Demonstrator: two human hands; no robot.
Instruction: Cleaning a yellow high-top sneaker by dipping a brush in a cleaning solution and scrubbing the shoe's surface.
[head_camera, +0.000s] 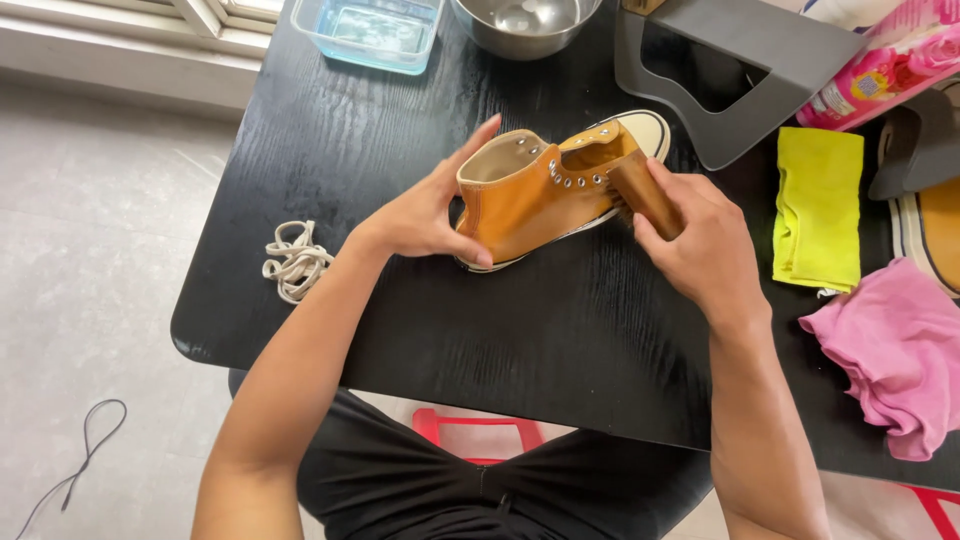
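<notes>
An orange high-top sneaker (530, 195) without laces lies on its side on the black table (420, 330), its white toe cap pointing to the far right. My left hand (425, 210) grips the heel and ankle collar, thumb on the side, fingers over the opening. My right hand (700, 245) holds a brown wooden brush (645, 192) pressed against the sneaker's side near the eyelets.
Cream laces (293, 260) lie in a bundle at the table's left edge. A clear water tub (368, 30) and a steel bowl (525, 22) stand at the back. At right are a yellow cloth (818, 205), a pink cloth (895, 350), a grey stand (740, 70) and a second shoe (930, 215).
</notes>
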